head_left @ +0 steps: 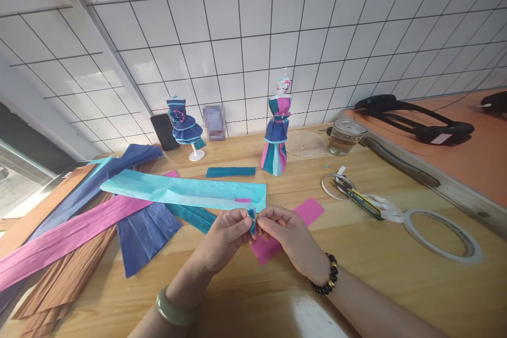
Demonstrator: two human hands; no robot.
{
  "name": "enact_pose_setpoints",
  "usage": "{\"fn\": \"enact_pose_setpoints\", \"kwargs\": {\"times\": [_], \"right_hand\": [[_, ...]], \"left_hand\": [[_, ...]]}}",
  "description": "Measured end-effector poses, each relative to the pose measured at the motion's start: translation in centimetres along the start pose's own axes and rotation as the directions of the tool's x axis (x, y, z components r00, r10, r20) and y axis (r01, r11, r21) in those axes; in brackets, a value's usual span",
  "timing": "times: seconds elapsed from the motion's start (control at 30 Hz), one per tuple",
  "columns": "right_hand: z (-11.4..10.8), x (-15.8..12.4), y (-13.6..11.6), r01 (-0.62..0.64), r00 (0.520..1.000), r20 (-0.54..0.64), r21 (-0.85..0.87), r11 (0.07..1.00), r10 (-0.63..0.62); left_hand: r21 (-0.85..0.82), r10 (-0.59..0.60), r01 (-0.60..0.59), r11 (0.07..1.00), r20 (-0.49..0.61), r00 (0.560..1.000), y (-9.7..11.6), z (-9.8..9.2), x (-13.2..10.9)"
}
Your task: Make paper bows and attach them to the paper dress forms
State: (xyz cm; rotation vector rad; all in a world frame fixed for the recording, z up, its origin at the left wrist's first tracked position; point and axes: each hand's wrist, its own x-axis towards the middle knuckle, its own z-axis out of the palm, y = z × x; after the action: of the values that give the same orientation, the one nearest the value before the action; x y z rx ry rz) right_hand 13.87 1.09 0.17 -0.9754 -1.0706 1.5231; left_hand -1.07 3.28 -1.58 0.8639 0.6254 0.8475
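A tiny folded teal paper piece [252, 220] is pinched between the fingertips of both hands above the wooden table [380, 269]. My left hand [224, 237], with a green bangle on its wrist, grips it from the left. My right hand [289, 235], with a dark bead bracelet, grips it from the right. Under the hands lies a pink paper strip [309, 211]. Just behind them stretches a long light-blue crepe strip [182, 191].
Pink [59, 240], dark blue [144, 235] and brown [59, 285] crepe sheets spread at the left. Two paper-dressed mannequins [277, 129] [182, 122], a phone [165, 132] and a glass [346, 136] stand by the tiled wall. Scissors [356, 196] and tape rolls [441, 235] lie at the right.
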Motion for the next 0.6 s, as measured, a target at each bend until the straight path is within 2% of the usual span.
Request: {"fn": "enact_pose_setpoints", "kwargs": {"times": [0.2,0.5,0.6], "right_hand": [[-0.53,0.16,0.69,-0.075,0.993,0.102,0.157,0.985,0.060],[-0.93,0.06,0.82,-0.137,0.973,0.210,0.222,0.965,0.090],[-0.96,0.04,0.78,-0.165,0.969,0.221,0.239,0.957,0.112]], "left_hand": [[-0.012,-0.048,0.048,0.999,0.017,0.999,0.02,-0.25,-0.10],[0.030,-0.066,0.064,0.997,0.068,0.996,0.35,-0.29,-0.20],[0.049,-0.070,0.067,0.997,0.049,0.996,0.32,-0.29,-0.18]]}}
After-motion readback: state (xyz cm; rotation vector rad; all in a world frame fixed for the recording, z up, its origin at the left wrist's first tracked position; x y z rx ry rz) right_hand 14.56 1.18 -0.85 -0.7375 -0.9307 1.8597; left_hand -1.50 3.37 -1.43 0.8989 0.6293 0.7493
